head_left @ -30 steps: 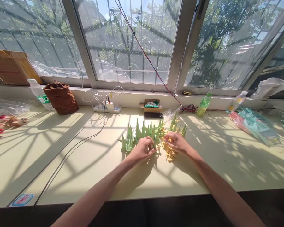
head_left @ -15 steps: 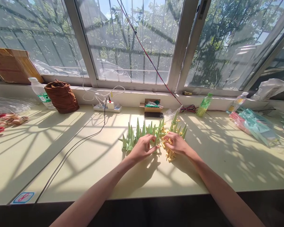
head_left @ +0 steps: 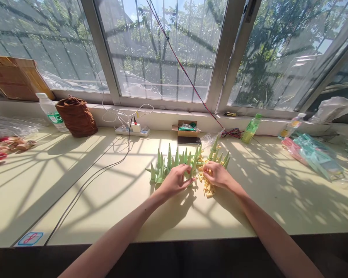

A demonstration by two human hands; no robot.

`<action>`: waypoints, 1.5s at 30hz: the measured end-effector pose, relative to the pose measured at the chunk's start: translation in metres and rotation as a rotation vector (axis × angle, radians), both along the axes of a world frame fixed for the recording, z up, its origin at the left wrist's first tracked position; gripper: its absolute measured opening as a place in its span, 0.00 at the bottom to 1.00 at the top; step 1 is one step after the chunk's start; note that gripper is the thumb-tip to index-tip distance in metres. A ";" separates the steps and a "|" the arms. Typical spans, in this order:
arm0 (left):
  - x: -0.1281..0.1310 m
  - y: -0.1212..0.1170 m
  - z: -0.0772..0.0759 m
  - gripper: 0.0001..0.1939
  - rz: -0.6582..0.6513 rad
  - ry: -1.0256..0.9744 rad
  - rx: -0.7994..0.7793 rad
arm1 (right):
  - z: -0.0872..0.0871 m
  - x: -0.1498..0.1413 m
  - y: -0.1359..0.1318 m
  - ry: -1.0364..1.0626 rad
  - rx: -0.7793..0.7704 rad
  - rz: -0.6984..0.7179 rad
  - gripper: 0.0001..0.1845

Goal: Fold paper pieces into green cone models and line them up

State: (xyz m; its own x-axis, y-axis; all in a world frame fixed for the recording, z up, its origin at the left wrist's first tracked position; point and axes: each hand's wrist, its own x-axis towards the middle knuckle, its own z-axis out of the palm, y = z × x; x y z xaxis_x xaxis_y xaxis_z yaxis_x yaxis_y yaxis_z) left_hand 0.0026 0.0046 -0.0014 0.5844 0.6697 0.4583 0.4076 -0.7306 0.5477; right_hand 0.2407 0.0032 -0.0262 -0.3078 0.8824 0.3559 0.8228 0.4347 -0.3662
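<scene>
So it's all about what's sitting between the two hands here. The left hand (head_left: 176, 180) has its thumb and fingers curved into a loose, part-open loop around one green cone (head_left: 190, 174). I can't tell if it's really gripping that cone or just has its fingers around it. Long axis looks pretty much upright, tip up, so the fingers come at it from the side rather than along its length.

The right hand (head_left: 216, 173) is curled, thumb and fingertips close together, facing the left hand. Can't tell if there's a piece pinched in there, way too small to see.

The pile of little yellow pieces (head_left: 209, 190) is right by the right hand: some show in the gap between the hands, the rest spill below its fingers toward the near edge of the counter (head_left: 104, 216). Right hand is clearly the closer one for those.

The main bunch of green cones (head_left: 169, 157) is just past the left hand and off to its left, mostly standing points up with a few tilted. There's also a smaller cluster of cones (head_left: 214, 148) just beyond the right hand, the outer ones leaning right. The two hands are near each other but not touching.
</scene>
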 end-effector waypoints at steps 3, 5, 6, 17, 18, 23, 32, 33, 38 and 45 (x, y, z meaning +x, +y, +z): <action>0.000 0.000 0.000 0.08 0.001 0.004 0.016 | -0.003 0.002 0.003 -0.003 0.004 0.007 0.03; 0.000 0.000 0.000 0.08 -0.001 0.004 0.025 | -0.005 0.003 0.005 -0.002 0.007 0.015 0.04; 0.000 0.000 0.000 0.08 -0.001 0.004 0.029 | -0.005 0.003 0.005 0.000 0.009 0.018 0.05; 0.002 0.002 -0.002 0.03 0.023 -0.023 0.034 | 0.011 -0.001 -0.001 0.019 -0.017 -0.030 0.08; 0.002 0.002 -0.002 0.03 0.025 -0.022 0.039 | 0.012 0.000 -0.002 0.011 -0.023 -0.037 0.08; 0.001 -0.001 0.002 0.04 0.037 0.002 0.053 | 0.010 0.004 -0.002 -0.014 -0.046 -0.054 0.08; 0.001 0.000 0.000 0.04 0.037 0.018 0.057 | 0.009 0.007 -0.001 0.018 -0.088 -0.010 0.06; 0.001 0.000 -0.001 0.03 0.033 0.013 0.056 | 0.010 0.006 -0.002 0.014 -0.084 -0.017 0.06; 0.001 0.000 -0.001 0.03 0.031 0.010 0.067 | 0.009 0.004 0.000 -0.008 -0.026 -0.065 0.05; 0.001 -0.001 0.001 0.05 0.055 0.009 0.040 | -0.011 0.000 0.010 -0.011 0.092 -0.053 0.10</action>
